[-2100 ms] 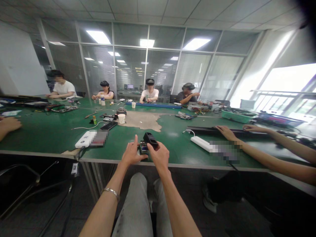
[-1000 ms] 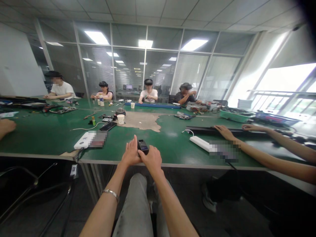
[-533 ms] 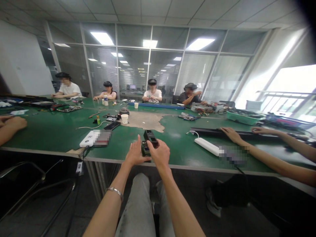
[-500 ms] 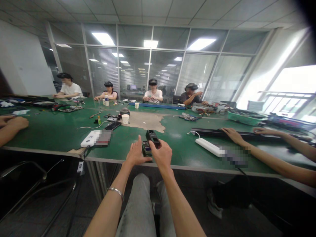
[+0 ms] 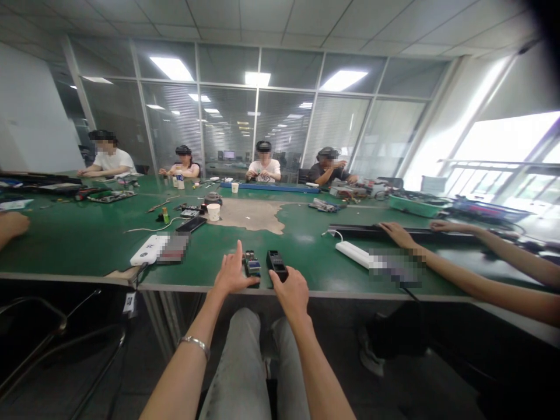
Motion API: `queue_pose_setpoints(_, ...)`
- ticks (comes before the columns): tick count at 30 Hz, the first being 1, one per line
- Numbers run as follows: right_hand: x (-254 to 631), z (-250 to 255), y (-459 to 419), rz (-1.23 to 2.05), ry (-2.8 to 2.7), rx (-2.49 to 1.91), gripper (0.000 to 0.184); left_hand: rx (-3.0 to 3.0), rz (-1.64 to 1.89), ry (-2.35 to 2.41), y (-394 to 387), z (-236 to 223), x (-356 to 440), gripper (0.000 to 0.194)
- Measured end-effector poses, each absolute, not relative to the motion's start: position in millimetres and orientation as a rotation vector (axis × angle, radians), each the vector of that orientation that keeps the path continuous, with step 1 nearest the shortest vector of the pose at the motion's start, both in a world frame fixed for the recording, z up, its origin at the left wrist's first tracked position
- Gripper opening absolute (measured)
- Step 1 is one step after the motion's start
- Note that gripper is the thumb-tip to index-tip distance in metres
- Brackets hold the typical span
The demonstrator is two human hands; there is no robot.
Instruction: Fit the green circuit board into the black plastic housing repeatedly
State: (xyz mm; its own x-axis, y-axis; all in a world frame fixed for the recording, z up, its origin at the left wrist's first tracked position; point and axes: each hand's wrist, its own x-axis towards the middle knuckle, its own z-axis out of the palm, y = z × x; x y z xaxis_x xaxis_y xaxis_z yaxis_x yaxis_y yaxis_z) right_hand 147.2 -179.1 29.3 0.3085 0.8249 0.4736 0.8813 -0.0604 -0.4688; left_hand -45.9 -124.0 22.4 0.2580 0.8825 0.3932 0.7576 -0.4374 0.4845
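My right hand (image 5: pixel 292 289) grips the near end of a black plastic housing (image 5: pixel 276 260), a long shell with rectangular openings, at the table's front edge. Just left of the housing, a small circuit board (image 5: pixel 252 262) lies on the green table (image 5: pixel 312 248). My left hand (image 5: pixel 231 274) is open beside the board, index finger pointing up and thumb stretched along the board's near end. Whether the thumb touches the board I cannot tell.
A white power strip (image 5: pixel 151 248) lies to the left, and another white strip (image 5: pixel 354 256) to the right. A co-worker's hands (image 5: pixel 396 233) rest on a long black bar (image 5: pixel 359 230). A paper cup (image 5: pixel 213 212) stands farther back. Several people sit across the table.
My right hand has brought the black housing down and away from above the board, to the board's right. The board is now in full sight. My left hand stays open beside it.
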Motion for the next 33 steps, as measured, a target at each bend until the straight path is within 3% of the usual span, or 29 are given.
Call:
queue_pose_setpoints(3,147.9,32.2,-179.8,-0.106,-1.517,-1.9,0.053,2.358,0.942,1.535,-122.8,21.3,-46.5,0.131)
queue_pose_setpoints(9,147.9,42.7,-180.2,-0.028,-1.516,-1.888,0.035,2.378,0.927,1.504,-121.3,20.6,-47.8,0.129)
queue_pose_setpoints(16,119.0,67.8,-180.6,0.052,-1.535,-1.729,0.036,2.375,0.945,1.48,-122.9,20.7,-48.3,0.128)
queue_pose_setpoints(33,85.7,82.5,-168.6,0.045,-1.681,-1.953,0.038,2.401,0.938,1.505,-122.4,19.6,-46.8,0.117)
